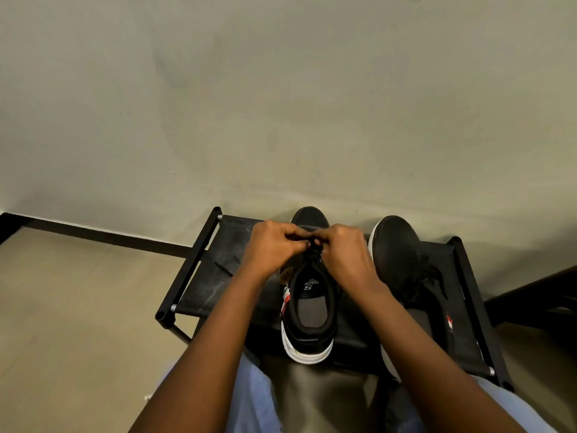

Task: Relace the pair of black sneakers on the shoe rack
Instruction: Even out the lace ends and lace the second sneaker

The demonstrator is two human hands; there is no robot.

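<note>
Two black sneakers with white soles stand on the black shoe rack (228,245), toes toward the wall. The left sneaker (309,314) shows its grey insole. My left hand (274,245) and my right hand (346,251) meet over its eyelets, each pinching the black lace (313,253) with curled fingers. The lace between my fingertips is mostly hidden. The right sneaker (402,254) lies beside my right forearm with its black laces loose over the tongue.
The rack stands against a pale wall (281,104) with a dark baseboard (109,234). Beige floor (78,307) spreads to the left. A dark piece of furniture (537,295) sits at the right edge. My knees in light blue trousers (253,398) are below the rack.
</note>
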